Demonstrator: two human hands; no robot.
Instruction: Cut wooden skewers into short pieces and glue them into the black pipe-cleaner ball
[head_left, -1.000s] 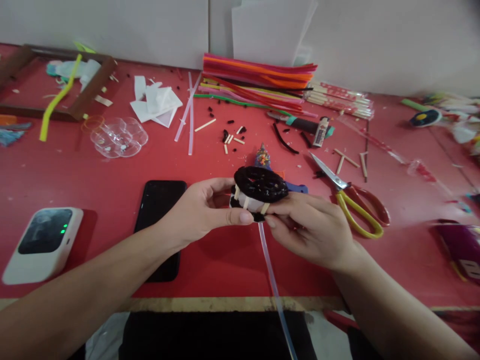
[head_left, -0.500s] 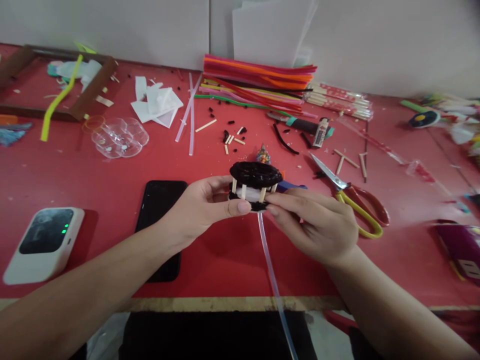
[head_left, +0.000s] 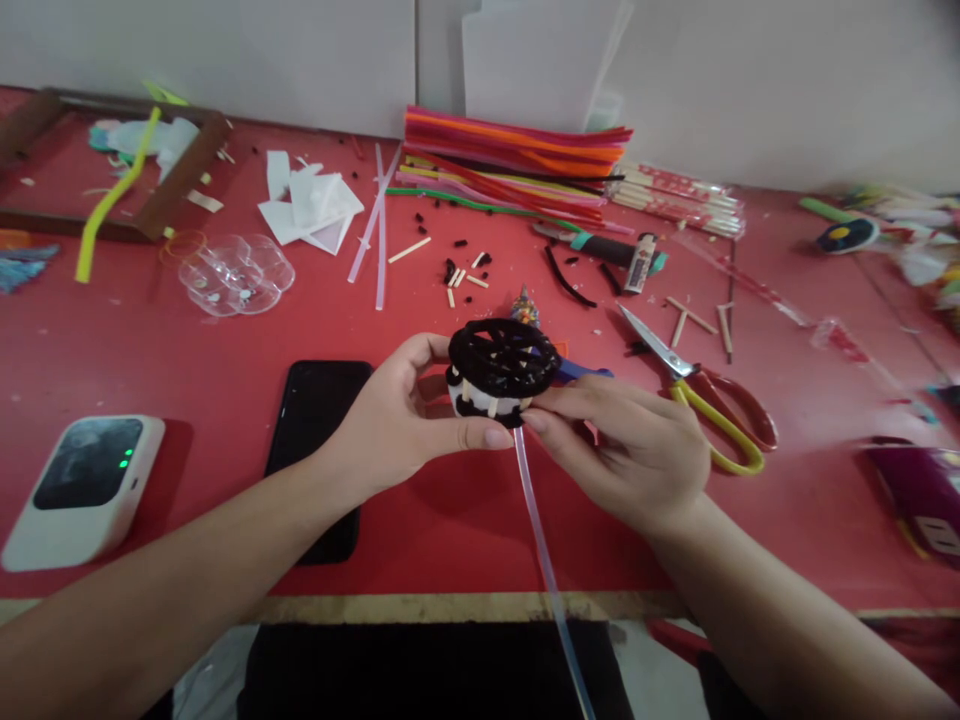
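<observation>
Between my hands, above the table, is a small round craft piece [head_left: 504, 358]: a black ring with crossing spokes on top, short pale sticks as posts, and a black and white base. My left hand [head_left: 409, 415] grips it from the left, thumb along the front of the base. My right hand [head_left: 626, 445] pinches its lower right edge between thumb and forefinger. A translucent glue stick [head_left: 546, 550] runs down from beneath the piece past the table edge. Behind the piece, a blue handle [head_left: 583, 371] and a patterned cone tip [head_left: 524, 306] show in part.
Scissors [head_left: 679, 372] lie open at the right. A black phone [head_left: 319, 400] and a white device [head_left: 86, 490] rest at the left. Further back are pipe cleaners [head_left: 517, 150], a clear palette [head_left: 236, 275], a utility knife [head_left: 604, 248], stick bits and a brown frame [head_left: 187, 170].
The craft piece has tilted toward me and shifted slightly left, so the spokes of its top ring now show. Both hands keep their hold.
</observation>
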